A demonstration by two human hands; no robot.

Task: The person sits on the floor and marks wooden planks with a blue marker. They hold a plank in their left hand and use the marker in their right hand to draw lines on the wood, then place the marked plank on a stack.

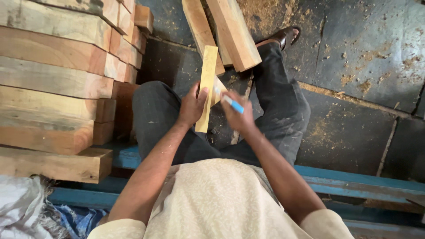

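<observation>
My left hand (pixel 191 106) grips a thin pale wooden strip (pixel 206 75) near its lower end and holds it upright over my lap. My right hand (pixel 237 116) holds a blue and white pen (pixel 231 103) with its tip against the strip's right edge. Behind the strip a second small piece of wood shows, partly hidden by my right hand. I sit with my dark-trousered legs stretched out, one sandalled foot (pixel 285 36) at the top.
Stacked thick wooden beams (pixel 53 79) fill the left side. Two long planks (pixel 230 31) lean by my foot. A blue bench frame (pixel 354 181) runs under me. The grey stone floor (pixel 367 48) carries sawdust; white sacking (pixel 20 203) lies at the lower left.
</observation>
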